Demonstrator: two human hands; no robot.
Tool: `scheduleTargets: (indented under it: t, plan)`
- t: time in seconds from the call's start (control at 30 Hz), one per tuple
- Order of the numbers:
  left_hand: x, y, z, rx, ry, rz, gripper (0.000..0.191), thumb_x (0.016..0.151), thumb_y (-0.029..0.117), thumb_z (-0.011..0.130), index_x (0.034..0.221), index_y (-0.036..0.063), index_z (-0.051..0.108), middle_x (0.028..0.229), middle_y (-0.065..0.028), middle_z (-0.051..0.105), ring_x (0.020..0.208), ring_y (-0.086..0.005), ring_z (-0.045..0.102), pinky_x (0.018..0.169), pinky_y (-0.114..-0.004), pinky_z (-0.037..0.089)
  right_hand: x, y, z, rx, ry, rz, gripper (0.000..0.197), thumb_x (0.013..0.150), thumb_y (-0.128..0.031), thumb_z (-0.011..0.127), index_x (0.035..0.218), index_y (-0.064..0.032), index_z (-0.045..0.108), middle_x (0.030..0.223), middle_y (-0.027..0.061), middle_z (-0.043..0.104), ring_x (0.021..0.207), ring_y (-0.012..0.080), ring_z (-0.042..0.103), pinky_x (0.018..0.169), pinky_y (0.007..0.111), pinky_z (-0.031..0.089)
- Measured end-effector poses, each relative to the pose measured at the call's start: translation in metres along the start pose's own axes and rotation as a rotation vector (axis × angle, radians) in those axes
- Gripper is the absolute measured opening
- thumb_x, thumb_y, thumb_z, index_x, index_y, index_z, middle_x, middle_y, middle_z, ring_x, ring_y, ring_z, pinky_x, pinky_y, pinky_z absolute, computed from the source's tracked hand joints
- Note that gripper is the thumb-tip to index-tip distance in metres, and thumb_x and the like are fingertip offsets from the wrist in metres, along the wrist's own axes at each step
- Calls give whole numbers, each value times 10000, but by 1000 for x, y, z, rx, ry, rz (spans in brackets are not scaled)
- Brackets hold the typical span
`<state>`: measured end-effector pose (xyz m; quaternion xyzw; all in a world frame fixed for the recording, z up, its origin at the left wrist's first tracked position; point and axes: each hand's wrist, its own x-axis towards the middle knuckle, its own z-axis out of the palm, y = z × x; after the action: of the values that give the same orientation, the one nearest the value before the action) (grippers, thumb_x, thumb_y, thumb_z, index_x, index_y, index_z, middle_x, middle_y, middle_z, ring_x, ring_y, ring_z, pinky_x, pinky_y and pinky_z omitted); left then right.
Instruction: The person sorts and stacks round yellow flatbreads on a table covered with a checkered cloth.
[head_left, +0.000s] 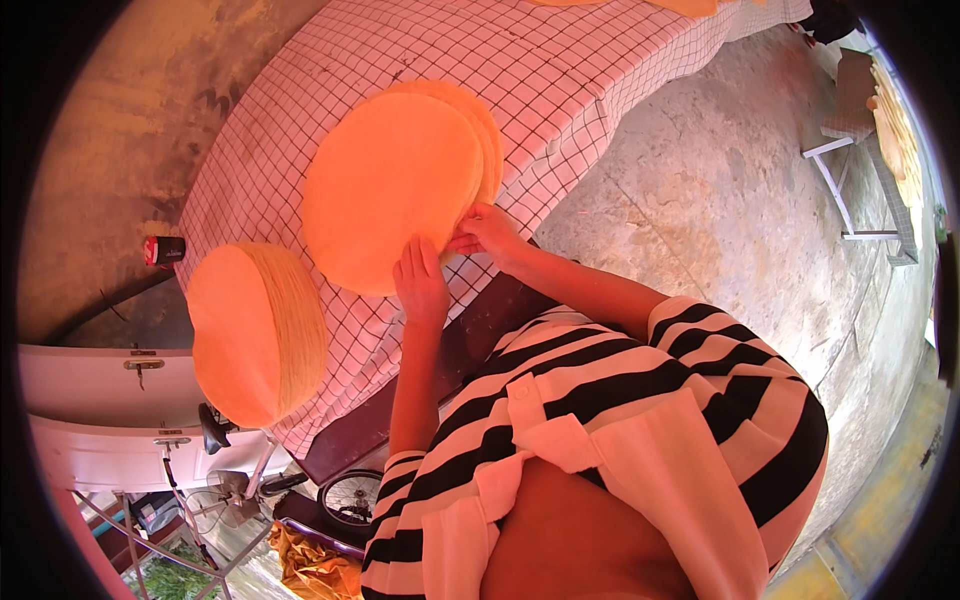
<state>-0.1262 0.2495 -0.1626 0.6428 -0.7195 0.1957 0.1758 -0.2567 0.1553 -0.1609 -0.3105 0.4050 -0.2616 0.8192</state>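
Observation:
Thin round orange-yellow sheets (394, 187) lie in a fanned pile on a checked tablecloth, the top one shifted towards the left over those beneath. The fingers of my left hand (420, 281) lie close together over the near rim of the top sheet; its thumb is hidden. Just to the right, my right hand (487, 238) pinches the pile's near right edge between bent fingers and thumb. How many layers it grips cannot be made out. A thick stack of similar round sheets (232, 330) stands at the table's left end, its layered side facing the pile.
The checked cloth (547, 90) drapes over the table's right edge. A red and black can (163, 250) sits by the far left edge. More orange sheets (682, 6) show at the top. Beyond the table are a bicycle wheel (351, 498), white doors (112, 457) and a rack (832, 180).

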Motion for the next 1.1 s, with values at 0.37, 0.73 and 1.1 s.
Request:
scheduleTargets:
  t: [0.37, 0.73, 1.1]
  plan:
    - [50, -51, -33, 155, -37, -20, 234, 715, -11, 503, 947, 1, 474, 826, -101, 548, 724, -252, 533, 615, -367, 406, 3, -21, -7, 94, -9, -97, 133, 849, -128, 475, 933, -26, 457, 873, 116, 610, 769, 186, 624, 653, 287, 490]
    - [34, -31, -16, 26, 13, -2, 268, 708, -30, 488, 976, -37, 500, 993, -157, 571, 876, -297, 555, 714, -400, 430, 25, -26, -57, -41, 213, -208, 151, 817, -88, 539, 938, -13, 489, 857, 63, 568, 767, 131, 590, 639, 253, 470]
    - [1, -19, 10, 10, 38, -119, 267, 733, -11, 495, 999, -26, 499, 952, -154, 581, 841, -302, 556, 685, -399, 431, 19, -19, -33, -355, 103, -31, 160, 791, -108, 551, 905, -15, 490, 793, 75, 591, 694, 156, 622, 574, 266, 483]
